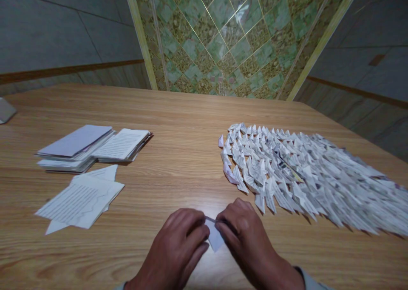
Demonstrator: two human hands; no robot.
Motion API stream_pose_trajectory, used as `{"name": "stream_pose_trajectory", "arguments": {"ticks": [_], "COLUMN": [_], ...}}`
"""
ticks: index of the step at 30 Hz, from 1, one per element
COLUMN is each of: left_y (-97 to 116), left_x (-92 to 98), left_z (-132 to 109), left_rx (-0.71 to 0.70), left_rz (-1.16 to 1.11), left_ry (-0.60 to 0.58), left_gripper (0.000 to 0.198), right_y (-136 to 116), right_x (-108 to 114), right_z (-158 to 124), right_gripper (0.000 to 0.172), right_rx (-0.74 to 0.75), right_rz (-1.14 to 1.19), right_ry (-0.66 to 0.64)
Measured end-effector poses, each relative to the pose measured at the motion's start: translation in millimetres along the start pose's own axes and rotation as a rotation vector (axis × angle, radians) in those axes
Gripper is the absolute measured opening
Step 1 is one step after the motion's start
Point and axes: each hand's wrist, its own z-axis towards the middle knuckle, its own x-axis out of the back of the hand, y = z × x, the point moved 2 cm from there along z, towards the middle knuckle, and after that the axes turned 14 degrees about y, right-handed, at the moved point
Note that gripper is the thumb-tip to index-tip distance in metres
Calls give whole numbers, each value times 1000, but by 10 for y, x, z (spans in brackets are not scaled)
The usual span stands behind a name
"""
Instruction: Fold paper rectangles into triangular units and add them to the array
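While both hands (182,241) (247,237) pinch folded paper (215,240), pointed paper pieces (321,183) massed right

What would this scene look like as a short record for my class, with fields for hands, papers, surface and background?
Left hand: pinches one side of a small folded paper
Right hand: pinches its other side
Left side: two adjoining paper stacks; nearer, overlapping loose sheets, the top one printed
Right side: many boat-like folded papers, closely packed
Surface: wood-grain tabletop
Background: green diamond-patterned panel
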Motion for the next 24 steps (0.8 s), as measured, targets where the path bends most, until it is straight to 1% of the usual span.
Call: {"name": "stream_pose_trajectory", "arguments": {"ticks": [1, 3, 4, 5, 6, 7, 8, 10, 11, 14, 16, 18, 19, 22, 24], "left_y": [-22, -64, -77, -79, -70, -51, -27, 12, 24, 28, 5, -34, -56, -107, -121], "left_x": [9, 0, -24, -61, -103, -145, -178, -202, -194, -140, -120, -126, -136, -165, -169], "left_z": [10, 23, 29, 36, 48, 64, 82, 117, 131, 156, 149, 124, 108, 65, 51], "left_rx": [116, 393, 538, 675, 791, 879, 943, 1010, 1018, 974, 956, 980, 1000, 1038, 1042], "left_rz": [-55, -206, -323, -462, -605, -730, -811, -834, -803, -713, -696, -704, -713, -725, -716], "left_ry": [24, 103, 130, 132, 114, 72, 22, -47, -54, -25, -11, 4, 18, 85, 123], "left_gripper": [23, 49, 59, 63, 63, 57, 47, 24, 19, 13, 11, 11, 12, 20, 22], "right_y": [-4, -11, -15, -21, -30, -42, -55, -77, -83, -83, -74, -65, -62, -69, -78], "right_x": [6, 18, 24, 29, 33, 36, 39, 44, 48, 61, 59, 56, 59, 90, 119], "right_z": [8, 22, 28, 32, 35, 36, 36, 33, 31, 24, 19, 14, 12, 17, 26], "right_gripper": [11, 11, 11, 11, 12, 12, 12, 11, 11, 12, 15, 16, 19, 32, 28], "right_rx": [-26, -129, -190, -245, -283, -301, -300, -267, -242, -166, -128, -102, -84, -2, 48], "right_rz": [42, 154, 216, 274, 322, 358, 380, 390, 382, 349, 329, 310, 298, 244, 197], "right_ry": [9, 26, 36, 51, 67, 78, 86, 95, 104, 123, 90, 63, 69, 149, 204]}}
